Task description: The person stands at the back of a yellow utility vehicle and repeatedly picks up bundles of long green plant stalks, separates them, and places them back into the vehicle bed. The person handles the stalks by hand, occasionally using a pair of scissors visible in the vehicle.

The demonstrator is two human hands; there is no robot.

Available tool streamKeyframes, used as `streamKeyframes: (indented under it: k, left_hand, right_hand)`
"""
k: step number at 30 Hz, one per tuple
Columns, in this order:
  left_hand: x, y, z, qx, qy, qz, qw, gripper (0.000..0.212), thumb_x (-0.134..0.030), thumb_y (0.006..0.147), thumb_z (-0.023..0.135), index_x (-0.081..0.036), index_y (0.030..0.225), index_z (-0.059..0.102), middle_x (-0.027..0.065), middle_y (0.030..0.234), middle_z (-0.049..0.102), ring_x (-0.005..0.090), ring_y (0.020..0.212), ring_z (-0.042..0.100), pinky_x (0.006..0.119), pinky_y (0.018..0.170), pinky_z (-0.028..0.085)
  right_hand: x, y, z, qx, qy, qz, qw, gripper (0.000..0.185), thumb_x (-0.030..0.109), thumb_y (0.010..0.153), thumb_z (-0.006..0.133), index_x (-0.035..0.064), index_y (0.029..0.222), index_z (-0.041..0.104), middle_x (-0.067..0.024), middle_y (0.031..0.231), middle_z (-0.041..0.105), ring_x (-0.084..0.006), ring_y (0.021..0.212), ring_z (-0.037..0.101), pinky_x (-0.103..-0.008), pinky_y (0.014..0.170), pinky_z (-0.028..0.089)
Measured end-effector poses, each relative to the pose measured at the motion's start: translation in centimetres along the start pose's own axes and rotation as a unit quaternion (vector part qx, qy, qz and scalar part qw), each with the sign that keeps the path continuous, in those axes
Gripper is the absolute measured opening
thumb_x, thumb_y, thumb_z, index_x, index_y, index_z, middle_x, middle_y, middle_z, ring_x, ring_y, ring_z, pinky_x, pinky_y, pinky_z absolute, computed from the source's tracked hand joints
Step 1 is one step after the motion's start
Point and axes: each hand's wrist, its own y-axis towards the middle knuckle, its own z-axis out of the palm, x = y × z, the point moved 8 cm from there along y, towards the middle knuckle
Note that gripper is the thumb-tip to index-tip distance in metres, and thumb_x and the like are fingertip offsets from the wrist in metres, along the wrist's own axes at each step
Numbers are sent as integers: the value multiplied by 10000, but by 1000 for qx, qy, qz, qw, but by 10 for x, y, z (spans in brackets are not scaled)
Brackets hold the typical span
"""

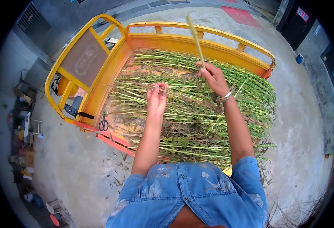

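My left hand (156, 98) is palm up, its fingertips pinching a thin, dry brown stem (184, 97). This stem runs right across the cut green stalks (181, 109). In my right hand (214, 78) a thick, pale yellow-green stick (195, 38) points up and away from me. A few withered leaves (199, 86) hang just below that hand, and I cannot tell what they are joined to. Leafy stalks lie side by side under both hands, bare ends left and leafy tops right, on the bed of a yellow cargo tricycle (120, 64).
Black-handled scissors (103, 124) lie at the bed's front left corner. A yellow side rail (167, 25) bounds the far side, and a framed headboard (83, 59) stands at the left. Fallen leaves (122, 164) dot the concrete floor (78, 171). Stools (55, 206) and clutter line the left wall.
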Motion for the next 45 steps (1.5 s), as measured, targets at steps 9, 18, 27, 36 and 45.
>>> streamKeyframes:
  k: [9,18,27,36,45]
  left_hand:
    - [5,-30,111,177,104,6,979,416,-84,808,611,-43,1185,442,30,887,501,103,705,467,295,734,444]
    - [1,-46,111,136,213,40,967,143,-226,838,597,-99,822,533,10,801,531,72,646,441,247,618,443]
    - [-34,-54,93,184,177,22,967,317,-397,836,529,-90,768,495,11,741,470,112,702,451,252,664,434]
    - [-29,-94,115,281,201,8,938,406,-491,803,501,-117,674,410,-26,577,321,147,670,377,372,807,413]
    - [-33,-113,126,255,257,75,929,431,-511,820,474,-122,665,367,-27,556,298,128,566,340,337,651,423]
  right_hand:
    - [2,-1,51,114,-200,-101,968,152,177,800,596,41,855,639,-109,717,585,-256,635,547,-337,572,435]
    - [20,-32,58,81,-206,-140,965,226,170,787,600,43,974,606,-123,835,585,-250,748,566,-335,625,456]
    - [-71,-146,-47,-225,-57,125,965,228,207,813,596,5,918,614,-73,741,606,-132,678,572,-244,623,450]
    - [-48,-87,32,58,-159,89,982,393,384,846,525,11,953,587,-110,783,626,-233,749,601,-356,678,463]
    - [-22,-68,89,36,38,41,998,365,228,844,566,13,571,452,2,483,404,-78,478,334,-273,430,310]
